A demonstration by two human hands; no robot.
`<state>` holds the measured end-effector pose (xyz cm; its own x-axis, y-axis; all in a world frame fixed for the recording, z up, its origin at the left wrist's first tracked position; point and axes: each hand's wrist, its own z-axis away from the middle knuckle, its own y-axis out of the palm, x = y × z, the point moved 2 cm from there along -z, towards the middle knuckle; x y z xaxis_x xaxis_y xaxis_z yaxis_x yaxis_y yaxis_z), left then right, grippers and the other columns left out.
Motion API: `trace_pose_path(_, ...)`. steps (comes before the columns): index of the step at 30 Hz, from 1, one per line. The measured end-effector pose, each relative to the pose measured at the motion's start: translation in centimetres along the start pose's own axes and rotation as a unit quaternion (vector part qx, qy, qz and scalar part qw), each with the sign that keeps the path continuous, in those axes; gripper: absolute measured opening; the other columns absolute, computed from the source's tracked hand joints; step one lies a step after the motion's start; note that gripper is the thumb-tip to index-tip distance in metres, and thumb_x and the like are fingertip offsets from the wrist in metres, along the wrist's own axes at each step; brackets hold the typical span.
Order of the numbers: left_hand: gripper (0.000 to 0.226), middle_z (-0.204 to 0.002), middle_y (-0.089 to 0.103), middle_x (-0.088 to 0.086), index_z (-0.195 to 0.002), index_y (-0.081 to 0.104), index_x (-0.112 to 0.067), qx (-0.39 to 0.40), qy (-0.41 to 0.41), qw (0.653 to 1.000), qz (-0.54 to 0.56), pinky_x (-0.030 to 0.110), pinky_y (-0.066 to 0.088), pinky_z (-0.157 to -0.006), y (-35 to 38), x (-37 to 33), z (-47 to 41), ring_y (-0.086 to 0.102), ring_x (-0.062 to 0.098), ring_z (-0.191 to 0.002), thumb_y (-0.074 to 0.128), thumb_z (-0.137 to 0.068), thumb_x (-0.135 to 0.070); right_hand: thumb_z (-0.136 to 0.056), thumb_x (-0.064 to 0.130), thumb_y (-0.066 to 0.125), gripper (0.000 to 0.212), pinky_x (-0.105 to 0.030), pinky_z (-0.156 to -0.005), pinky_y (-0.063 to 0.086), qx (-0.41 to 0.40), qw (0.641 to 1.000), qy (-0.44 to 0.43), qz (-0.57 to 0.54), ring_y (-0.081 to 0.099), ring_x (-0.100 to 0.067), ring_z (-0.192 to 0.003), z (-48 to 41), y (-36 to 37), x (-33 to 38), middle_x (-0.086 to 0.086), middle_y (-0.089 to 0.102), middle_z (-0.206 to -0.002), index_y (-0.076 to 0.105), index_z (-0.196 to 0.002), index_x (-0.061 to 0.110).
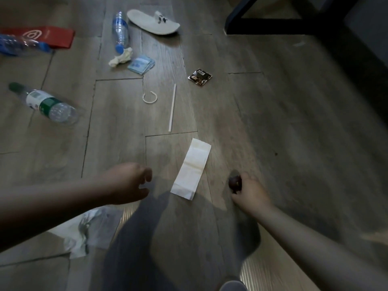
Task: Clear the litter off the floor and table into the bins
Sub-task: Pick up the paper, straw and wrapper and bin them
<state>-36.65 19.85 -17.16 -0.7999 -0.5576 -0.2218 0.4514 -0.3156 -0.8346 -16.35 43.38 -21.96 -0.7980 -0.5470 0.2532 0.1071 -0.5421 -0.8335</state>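
Right hand (251, 191) grips a small dark scrap (234, 182) at the floor (273, 122). Left hand (126, 181) hovers loosely open, empty, beside a napkin (192, 169).

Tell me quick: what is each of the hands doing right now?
Left hand: open, fingers loosely curled, holding nothing.
Right hand: closed around a small dark object.

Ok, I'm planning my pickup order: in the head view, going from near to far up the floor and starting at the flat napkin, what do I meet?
Flat white napkin → white straw → blue packet → white slipper.
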Motion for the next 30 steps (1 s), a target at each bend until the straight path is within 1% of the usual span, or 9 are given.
trace_pose_path(5, 0.035, -0.115, 0.059, -0.007, -0.124, 0.052, -0.025, 0.005, -0.031, 0.999, 0.011, 0.012, 0.040, -0.069, 0.7, 2.6, 0.3, 0.050, 0.002, -0.088, 0.059, -0.091, -0.035, -0.084, 0.024, 0.065, 0.050, -0.027, -0.083, 0.050, -0.021, 0.995, -0.041, -0.084, 0.057, -0.018, -0.103, -1.4, 0.7, 4.1, -0.006, 0.049, -0.128, 0.048, -0.130, 0.017)
trace_pose_path(9, 0.036, -0.116, 0.058, -0.007, -0.125, 0.051, -0.026, -0.008, -0.061, 0.998, 0.001, 0.013, 0.040, -0.073, 0.7, 5.0, 0.6, 0.049, 0.002, -0.091, 0.057, -0.091, -0.036, -0.081, 0.022, 0.067, 0.047, -0.027, -0.084, 0.052, -0.003, 0.975, -0.113, -0.190, 0.060, -0.007, -0.096, -2.2, 0.7, 7.0, 0.003, 0.060, -0.117, 0.052, -0.125, 0.020)
trace_pose_path(11, 0.038, -0.116, 0.059, -0.007, -0.125, 0.051, -0.027, -0.020, -0.077, 0.997, -0.001, 0.013, 0.038, -0.071, 0.6, 6.2, 0.3, 0.050, 0.003, -0.090, 0.059, -0.090, -0.038, -0.082, 0.023, 0.067, 0.050, -0.021, -0.080, 0.049, 0.003, 0.969, -0.132, -0.207, 0.060, -0.002, -0.097, -2.7, 0.5, 7.7, 0.008, 0.062, -0.118, 0.050, -0.129, 0.025)
trace_pose_path(13, 0.042, -0.120, 0.059, -0.006, -0.126, 0.051, -0.026, -0.030, -0.097, 0.995, 0.003, 0.016, 0.042, -0.074, 0.2, 7.2, -0.3, 0.055, 0.007, -0.096, 0.061, -0.087, -0.040, -0.085, 0.028, 0.067, 0.054, -0.017, -0.080, 0.045, -0.016, 0.974, -0.137, -0.180, 0.057, -0.003, -0.103, -3.5, -0.1, 7.9, 0.008, 0.057, -0.125, 0.047, -0.135, 0.026)
trace_pose_path(16, 0.049, -0.122, 0.059, -0.004, -0.127, 0.050, -0.025, -0.048, -0.118, 0.992, 0.016, 0.023, 0.048, -0.082, -0.5, 8.1, -1.5, 0.057, 0.012, -0.104, 0.065, -0.085, -0.042, -0.086, 0.032, 0.066, 0.060, -0.023, -0.087, 0.046, -0.057, 0.983, -0.132, -0.111, 0.053, -0.012, -0.115, -4.9, -1.6, 8.4, 0.004, 0.049, -0.134, 0.042, -0.140, 0.025)
trace_pose_path(20, 0.047, -0.119, 0.058, -0.001, -0.125, 0.049, -0.023, -0.072, -0.138, 0.987, 0.043, 0.025, 0.045, -0.076, -1.6, 8.7, -3.7, 0.056, 0.015, -0.099, 0.066, -0.084, -0.040, -0.090, 0.030, 0.062, 0.055, -0.026, -0.088, 0.047, -0.066, 0.981, -0.164, -0.076, 0.052, -0.013, -0.116, -7.5, -4.4, 10.2, 0.002, 0.045, -0.138, 0.043, -0.141, 0.024)
trace_pose_path(24, 0.053, -0.126, 0.054, 0.001, -0.132, 0.046, -0.022, -0.110, -0.169, 0.976, 0.078, 0.024, 0.039, -0.073, -3.2, 9.5, -6.8, 0.054, 0.015, -0.100, 0.065, -0.086, -0.039, -0.091, 0.029, 0.061, 0.054, -0.041, -0.100, 0.046, -0.066, 0.980, -0.185, -0.022, 0.049, -0.023, -0.122, -12.0, -6.5, 13.2, -0.007, 0.044, -0.138, 0.043, -0.140, 0.015)
trace_pose_path(26, 0.056, -0.130, 0.052, 0.003, -0.136, 0.044, -0.021, -0.132, -0.179, 0.970, 0.098, 0.027, 0.041, -0.078, -4.0, 9.9, -8.3, 0.054, 0.019, -0.110, 0.064, -0.086, -0.039, -0.090, 0.027, 0.060, 0.055, -0.041, -0.103, 0.041, -0.072, 0.981, -0.181, 0.016, 0.045, -0.028, -0.126, -14.8, -6.8, 14.9, -0.011, 0.042, -0.138, 0.043, -0.139, 0.011)
trace_pose_path(30, 0.053, -0.127, 0.051, 0.000, -0.134, 0.045, -0.023, -0.158, -0.146, 0.968, 0.128, 0.026, 0.038, -0.075, -5.2, 10.4, -11.0, 0.055, 0.019, -0.104, 0.064, -0.087, -0.038, -0.088, 0.026, 0.061, 0.054, -0.038, -0.102, 0.039, -0.081, 0.982, -0.166, 0.042, 0.043, -0.035, -0.125, -20.1, -7.1, 17.7, -0.016, 0.042, -0.137, 0.045, -0.137, 0.008)
